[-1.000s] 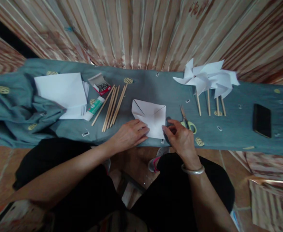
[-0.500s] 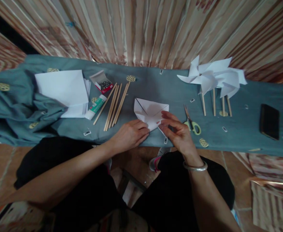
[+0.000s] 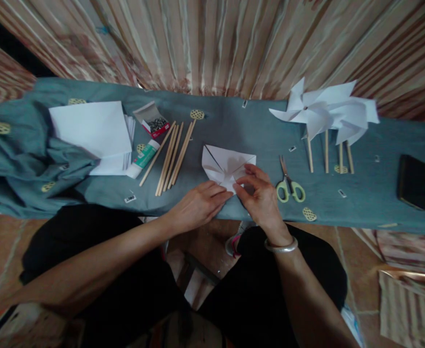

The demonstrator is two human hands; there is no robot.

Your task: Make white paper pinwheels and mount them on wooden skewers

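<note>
A white sheet of paper (image 3: 221, 157) with slits cut in from its corners lies near the table's front edge, its near part bent up. My left hand (image 3: 204, 203) presses the near left side, fingers closed together on the paper. With thumb and fingers, my right hand (image 3: 258, 195) pinches the near right part of it; a silver bangle circles that wrist. Just right of this hand lie scissors (image 3: 286, 181) with green handles, blades apart and pointing away. The paper's nearest edge is partly hidden by my fingers.
Several wooden sticks (image 3: 172, 154), a glue stick (image 3: 145, 158), an open red box of small metal pieces (image 3: 156, 124) and a stack of white paper (image 3: 92, 128) are on the left. Paper pinwheels (image 3: 317, 108) on sticks and a black phone (image 3: 413, 181) lie right on the blue-green cloth (image 3: 234, 118).
My right hand has moved left and inward, bringing the paper's near right part towards the middle. My left hand has shifted slightly right. The scissors now show fully.
</note>
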